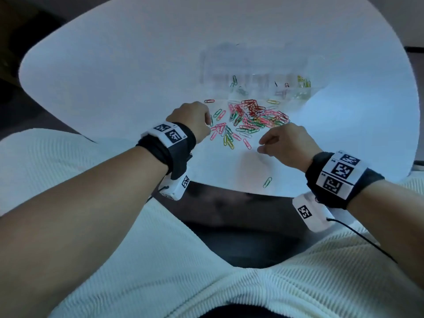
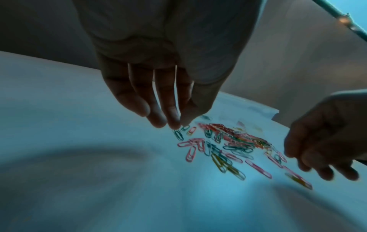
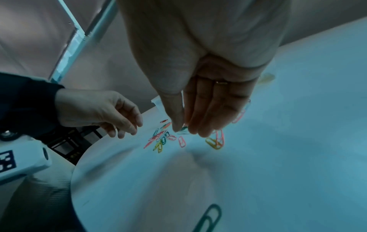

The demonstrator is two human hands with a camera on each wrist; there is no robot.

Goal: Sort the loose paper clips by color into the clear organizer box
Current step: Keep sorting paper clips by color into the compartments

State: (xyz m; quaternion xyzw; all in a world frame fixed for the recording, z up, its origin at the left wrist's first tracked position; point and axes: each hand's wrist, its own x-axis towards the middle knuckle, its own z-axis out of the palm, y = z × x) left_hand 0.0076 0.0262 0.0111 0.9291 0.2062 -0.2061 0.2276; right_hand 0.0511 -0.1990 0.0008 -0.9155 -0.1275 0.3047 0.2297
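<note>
A heap of loose paper clips (image 1: 252, 115) in red, pink, green, yellow and white lies on the white table (image 1: 114, 76). Just behind it stands the clear organizer box (image 1: 213, 72), faint and washed out, with green clips (image 1: 234, 79) in one cell and yellow clips (image 1: 302, 82) at its right end. My left hand (image 1: 207, 121) is at the heap's left edge. Its fingers hang down and their tips (image 2: 174, 125) touch the end of a green clip (image 2: 178, 135) lying flat. My right hand (image 1: 261, 145) hovers at the heap's near right with fingers together, holding nothing that I can see.
One green clip (image 1: 267, 182) lies alone near the table's front edge, large in the right wrist view (image 3: 208, 219). Single pink (image 1: 246, 143) and yellow clips (image 1: 228, 141) lie between my hands. My lap in white ribbed cloth (image 1: 160, 260) is below the table edge.
</note>
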